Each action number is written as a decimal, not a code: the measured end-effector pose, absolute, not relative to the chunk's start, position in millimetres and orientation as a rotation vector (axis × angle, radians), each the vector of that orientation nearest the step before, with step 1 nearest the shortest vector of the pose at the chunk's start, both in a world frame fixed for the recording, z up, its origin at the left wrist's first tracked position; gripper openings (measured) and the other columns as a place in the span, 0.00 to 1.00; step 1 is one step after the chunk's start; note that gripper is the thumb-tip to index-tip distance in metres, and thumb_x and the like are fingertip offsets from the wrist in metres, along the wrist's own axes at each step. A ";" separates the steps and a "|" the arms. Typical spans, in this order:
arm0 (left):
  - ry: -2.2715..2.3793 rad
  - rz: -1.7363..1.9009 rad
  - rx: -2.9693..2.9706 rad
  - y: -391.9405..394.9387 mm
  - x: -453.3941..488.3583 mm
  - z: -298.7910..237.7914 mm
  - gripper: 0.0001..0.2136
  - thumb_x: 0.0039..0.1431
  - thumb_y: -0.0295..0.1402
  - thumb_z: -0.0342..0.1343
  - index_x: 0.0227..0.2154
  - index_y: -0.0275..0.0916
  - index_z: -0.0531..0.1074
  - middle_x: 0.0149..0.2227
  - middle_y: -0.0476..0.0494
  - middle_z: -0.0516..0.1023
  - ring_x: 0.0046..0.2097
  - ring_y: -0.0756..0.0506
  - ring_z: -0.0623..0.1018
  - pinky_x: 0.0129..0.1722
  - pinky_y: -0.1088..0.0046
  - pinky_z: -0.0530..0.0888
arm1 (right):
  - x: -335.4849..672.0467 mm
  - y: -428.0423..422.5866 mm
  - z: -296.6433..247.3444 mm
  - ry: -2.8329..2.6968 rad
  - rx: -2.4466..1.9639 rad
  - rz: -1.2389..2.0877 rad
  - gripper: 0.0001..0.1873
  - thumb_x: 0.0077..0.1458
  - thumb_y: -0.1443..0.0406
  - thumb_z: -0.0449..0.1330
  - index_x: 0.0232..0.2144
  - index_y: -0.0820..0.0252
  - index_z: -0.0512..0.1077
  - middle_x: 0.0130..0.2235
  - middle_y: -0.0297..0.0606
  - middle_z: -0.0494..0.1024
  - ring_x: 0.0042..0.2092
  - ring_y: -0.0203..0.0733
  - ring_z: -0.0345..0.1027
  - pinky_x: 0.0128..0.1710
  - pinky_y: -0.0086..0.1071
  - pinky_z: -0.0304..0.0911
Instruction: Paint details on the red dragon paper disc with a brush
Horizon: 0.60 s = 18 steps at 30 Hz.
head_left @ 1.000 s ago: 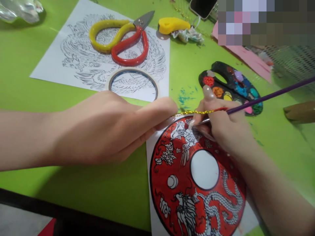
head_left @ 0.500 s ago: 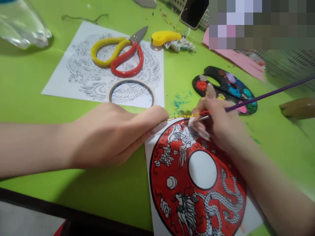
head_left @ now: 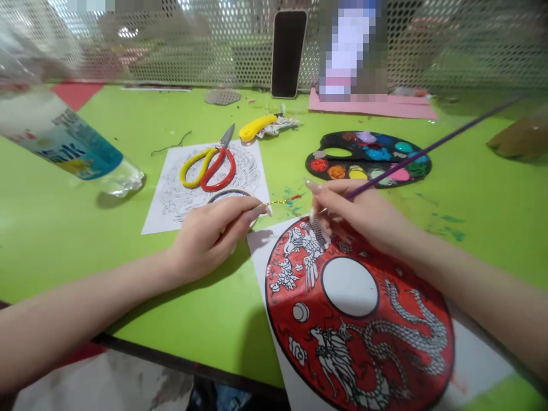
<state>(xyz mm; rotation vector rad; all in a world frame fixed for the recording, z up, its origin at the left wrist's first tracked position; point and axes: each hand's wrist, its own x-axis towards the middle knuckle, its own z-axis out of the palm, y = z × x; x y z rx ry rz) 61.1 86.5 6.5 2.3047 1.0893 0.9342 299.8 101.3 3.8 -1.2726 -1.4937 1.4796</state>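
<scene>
My left hand (head_left: 218,237) pinches a thin gold twisted cord (head_left: 280,202) with a red tip, which sticks out to the right. In my right hand (head_left: 355,211) is a paintbrush with a long purple handle (head_left: 394,166) slanting up to the right; its bristles are hidden by my fingers. Under the right hand lies a white sheet with a printed ring (head_left: 306,308), painted red around a white dragon and phoenix. Beyond my left hand, scissors (head_left: 209,167) with one yellow and one red handle rest on a line-drawn sheet (head_left: 165,197). A tape roll (head_left: 229,194) is partly covered by that hand.
A black paint palette (head_left: 314,171) with several colours sits beyond my right hand. A clear labelled bottle (head_left: 85,145) leans in at left. At the back are a yellow tool (head_left: 257,127), an upright phone (head_left: 290,54), pink paper (head_left: 372,105) and a perforated screen (head_left: 240,57).
The view has tilted up, showing more of the table's back. My hands have drawn apart; the cord's red end, earlier at my right fingers, is now free of them.
</scene>
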 end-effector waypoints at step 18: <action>0.856 0.915 1.949 81.9 68.4 2.3 0.09 0.69 0.31 0.47 0.35 0.43 0.72 0.25 0.51 0.78 0.24 0.52 0.77 0.21 0.78 0.75 | 297.1 98.3 -3.9 -1.523 -1.138 1.482 0.24 0.57 0.51 0.63 0.19 0.57 0.61 0.12 0.26 0.66 0.12 0.28 0.58 0.12 0.23 0.55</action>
